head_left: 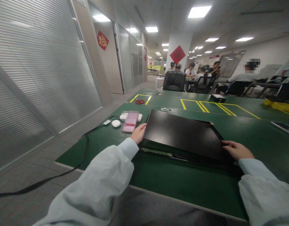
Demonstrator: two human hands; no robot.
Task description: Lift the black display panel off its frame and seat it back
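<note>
A flat black screen panel slants above a dark frame, held at its two short sides. My left hand is closed on the panel's left edge. At the opposite edge, my right hand grips the panel's right side, thumb on top. Beneath it lies the black frame, with a strip of green circuit board showing along the near side. The panel's near edge is apart from the board strip. Fingers under the panel are hidden.
A phone and a white rounded case lie left of my left hand. Red-handled scissors, a small black box and yellow tape outlines are farther back. A black cable hangs over the left edge.
</note>
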